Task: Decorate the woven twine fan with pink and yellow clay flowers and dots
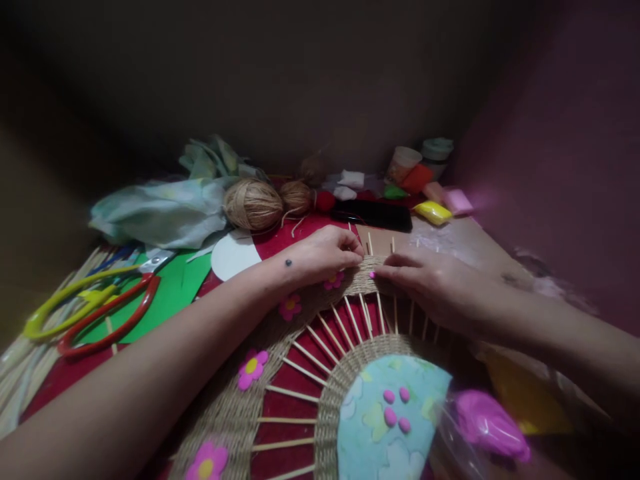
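Note:
A round woven piece with an outer twine band [220, 407], thin wooden sticks and an inner twine ring [327, 413] lies before me. Pink clay flowers with yellow centres, such as this flower [253, 369], sit along the outer band. My left hand [333, 255] is closed, its thumb and fingers at the band's upper edge. A tiny pink clay piece [372, 275] lies at the fingertips of my right hand [433, 280], which are pressed together against the band. Several pink clay balls [390, 417] rest on the patterned blue cloth [373, 440] in the centre.
Big scissors [145, 293] lie on green sheets [185, 277] at left, near a white disc [235, 255]. Behind are crumpled cloth [160, 210], twine balls [253, 204], a black phone-like object [373, 215] and clay packets [433, 213]. A bag of pink clay [490, 423] sits front right.

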`<state>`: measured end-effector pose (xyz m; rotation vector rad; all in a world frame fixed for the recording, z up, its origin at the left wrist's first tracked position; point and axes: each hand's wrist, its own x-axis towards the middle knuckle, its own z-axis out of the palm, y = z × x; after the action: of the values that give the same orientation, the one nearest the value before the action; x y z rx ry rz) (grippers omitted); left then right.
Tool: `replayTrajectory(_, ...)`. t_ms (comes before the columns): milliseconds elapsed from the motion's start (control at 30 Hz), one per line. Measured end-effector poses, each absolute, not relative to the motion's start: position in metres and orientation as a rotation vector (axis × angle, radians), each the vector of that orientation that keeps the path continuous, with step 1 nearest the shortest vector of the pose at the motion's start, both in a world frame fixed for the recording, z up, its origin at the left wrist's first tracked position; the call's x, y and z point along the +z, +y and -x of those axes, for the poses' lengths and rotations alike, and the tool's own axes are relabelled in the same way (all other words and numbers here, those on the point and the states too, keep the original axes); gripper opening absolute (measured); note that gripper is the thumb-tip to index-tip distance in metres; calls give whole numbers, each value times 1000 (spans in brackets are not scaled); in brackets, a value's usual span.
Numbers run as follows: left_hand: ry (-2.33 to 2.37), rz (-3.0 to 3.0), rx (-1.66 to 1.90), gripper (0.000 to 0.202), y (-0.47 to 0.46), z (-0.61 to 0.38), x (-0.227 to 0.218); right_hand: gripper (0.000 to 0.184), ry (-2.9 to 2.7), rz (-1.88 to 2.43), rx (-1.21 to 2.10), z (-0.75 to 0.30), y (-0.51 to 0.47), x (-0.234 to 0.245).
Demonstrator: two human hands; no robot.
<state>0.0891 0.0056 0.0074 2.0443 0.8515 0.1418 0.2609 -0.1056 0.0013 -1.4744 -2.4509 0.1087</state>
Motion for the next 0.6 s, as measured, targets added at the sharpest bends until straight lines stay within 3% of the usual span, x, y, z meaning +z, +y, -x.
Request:
replayTrajectory(167,859,-2063,143,13,4,-90,9,26,-2433,1441,80,-254,-120,14)
replayTrajectory(400,876,-2025,163,9,3,-92,7,16,-2454,1383,671,-242,-159,30)
replayTrajectory(600,847,-1943,135,7,3,-91,3,15,-2471,1532,692,-229,-176,25)
